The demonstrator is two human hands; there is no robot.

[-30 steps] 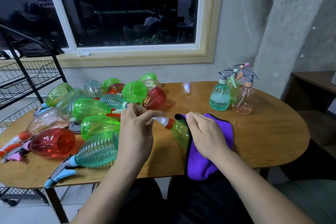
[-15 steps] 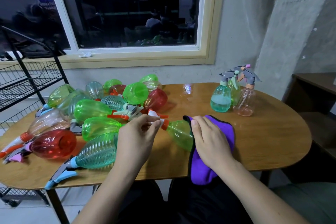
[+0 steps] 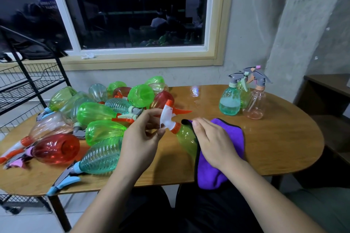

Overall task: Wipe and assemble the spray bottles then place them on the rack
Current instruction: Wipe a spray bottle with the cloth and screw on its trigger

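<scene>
**Spray head in your left hand, bottle wrapped in your right**

Your left hand (image 3: 142,136) is raised just above the table (image 3: 274,138), fingers curled, with the thumb and fingertips pinching the lower back of a white spray head (image 3: 166,117). The head has an orange nozzle tip and an orange trigger pointing away towards the right. Its orange collar sits on the neck of the green bottle (image 3: 186,141), which lies tilted with its neck up and to the left. You cannot tell from here whether the collar is screwed fully home.

Your right hand (image 3: 214,142) lies over the purple cloth (image 3: 231,138), fingers curved down over it and the bottle body beneath, so the bottle is held through the cloth. Only the bottle's shoulder and neck show past the cloth's black edge. The cloth's lower end hangs over the near edge of the table.

To your left a pile of bottles (image 3: 98,119) lies on its side on the table: green, red, teal and clear ones, several with trigger heads. At the far right, three upright bottles (image 3: 229,104) with grey heads stand close together, well apart from your hands. The black wire rack (image 3: 28,85) stands beside the table's left end, below the window (image 3: 132,11).
</scene>
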